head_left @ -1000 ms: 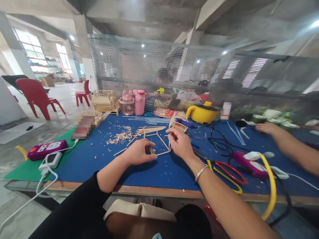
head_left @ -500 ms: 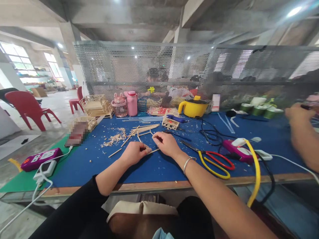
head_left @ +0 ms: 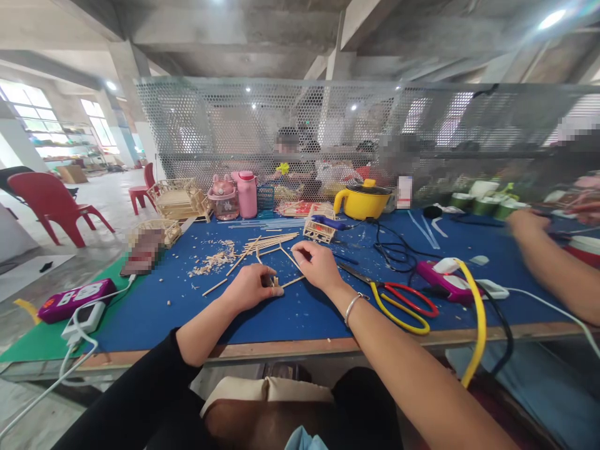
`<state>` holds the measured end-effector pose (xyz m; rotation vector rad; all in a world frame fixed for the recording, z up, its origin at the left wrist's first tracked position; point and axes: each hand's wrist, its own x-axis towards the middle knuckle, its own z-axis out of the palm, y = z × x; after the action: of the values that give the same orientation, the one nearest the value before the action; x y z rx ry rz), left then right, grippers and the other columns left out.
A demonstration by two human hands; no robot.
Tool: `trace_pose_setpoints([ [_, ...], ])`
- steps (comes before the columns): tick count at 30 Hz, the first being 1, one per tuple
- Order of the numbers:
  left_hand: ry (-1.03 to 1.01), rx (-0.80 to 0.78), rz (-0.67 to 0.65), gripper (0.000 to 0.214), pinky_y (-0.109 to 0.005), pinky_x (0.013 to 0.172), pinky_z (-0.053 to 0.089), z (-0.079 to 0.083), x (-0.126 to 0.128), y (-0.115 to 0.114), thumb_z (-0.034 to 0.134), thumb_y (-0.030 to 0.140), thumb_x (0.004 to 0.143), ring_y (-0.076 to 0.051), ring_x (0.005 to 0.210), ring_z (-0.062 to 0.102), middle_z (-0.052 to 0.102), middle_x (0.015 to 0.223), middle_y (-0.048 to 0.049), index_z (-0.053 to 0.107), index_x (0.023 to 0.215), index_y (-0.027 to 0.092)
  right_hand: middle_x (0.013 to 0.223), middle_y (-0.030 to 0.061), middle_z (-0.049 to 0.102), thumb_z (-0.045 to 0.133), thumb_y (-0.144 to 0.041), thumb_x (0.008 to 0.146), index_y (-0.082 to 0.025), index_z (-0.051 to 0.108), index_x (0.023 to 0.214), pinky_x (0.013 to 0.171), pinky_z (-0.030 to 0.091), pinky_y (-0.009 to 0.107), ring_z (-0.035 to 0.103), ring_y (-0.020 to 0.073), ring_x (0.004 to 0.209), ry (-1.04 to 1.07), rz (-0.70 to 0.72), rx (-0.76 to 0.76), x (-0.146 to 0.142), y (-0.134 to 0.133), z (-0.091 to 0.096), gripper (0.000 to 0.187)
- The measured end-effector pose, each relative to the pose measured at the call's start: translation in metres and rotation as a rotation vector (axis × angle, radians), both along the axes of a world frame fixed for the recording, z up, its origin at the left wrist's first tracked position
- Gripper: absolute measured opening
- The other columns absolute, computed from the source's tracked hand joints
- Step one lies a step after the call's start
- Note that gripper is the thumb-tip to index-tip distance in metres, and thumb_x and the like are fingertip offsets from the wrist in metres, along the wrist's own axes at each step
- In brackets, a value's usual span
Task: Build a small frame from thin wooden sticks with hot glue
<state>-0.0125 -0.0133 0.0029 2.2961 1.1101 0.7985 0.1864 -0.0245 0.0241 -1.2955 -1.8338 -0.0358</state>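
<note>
Because so much of it is bare outline, the stick frame [head_left: 294, 282] lying low over the blue mat [head_left: 164, 331], between and just beyond my hands, looks very light to me, stiff along each thin stick but likely weak at the corners. My left hand [head_left: 253, 287] is closed at its near left corner, thumb and fingers about a pale bit of wood; my right hand [head_left: 319, 265] is bent at the right side, its fingertips drawn close together, though I cannot tell whether they grip a stick or only rest against it. The two hands stand a little apart. I judge the dry wood would not slip much, yet one hard squeeze could snap a stick or twist a joint loose, so I would pinch softly right beside a corner, never mid-span. The loose sticks [head_left: 276, 240] lie just past the far edge, with the wood shavings [head_left: 213, 259] to their left, and the scissors [head_left: 375, 287] rest well clear of my right wrist.
</note>
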Motion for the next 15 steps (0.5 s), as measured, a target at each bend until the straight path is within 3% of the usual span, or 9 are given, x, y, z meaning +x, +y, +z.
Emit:
trace_pose_setpoints([
  [4,0.022,0.007,-0.032,0.049,-0.027,0.063,0.046,0.001,0.0,-0.002,0.07,0.053,0.064,-0.015,0.067,0.059,0.066,0.079,-0.003,0.066,0.094,0.016,0.076,0.0009,0.067,0.05,-0.021,0.082,-0.02,0.064,0.081,0.065,0.04,0.022,0.057,0.0135,0.068,-0.036,0.012,-0.046,0.0,0.001,-0.001,0.014],
  [11,0.005,-0.031,-0.057,0.077,-0.031,0.073,0.048,0.011,-0.009,-0.002,0.078,0.056,0.051,-0.02,0.08,0.061,0.067,0.088,-0.0051,0.056,0.112,0.016,0.074,0.0007,0.067,0.049,-0.025,0.083,-0.021,0.064,0.088,0.065,0.041,0.022,0.058,0.0139,0.067,-0.022,-0.029,-0.1,0.0,-0.001,0.001,0.017],
  [15,-0.146,0.038,0.015,0.051,-0.028,0.069,0.047,0.018,-0.019,0.006,0.06,0.051,0.076,-0.017,0.079,0.061,0.067,0.092,-0.0058,0.056,0.113,0.017,0.075,0.0006,0.066,0.05,-0.026,0.083,-0.021,0.064,0.094,0.064,0.041,0.023,0.056,0.0131,0.064,0.024,-0.027,-0.059,-0.001,-0.004,0.003,0.018],
])
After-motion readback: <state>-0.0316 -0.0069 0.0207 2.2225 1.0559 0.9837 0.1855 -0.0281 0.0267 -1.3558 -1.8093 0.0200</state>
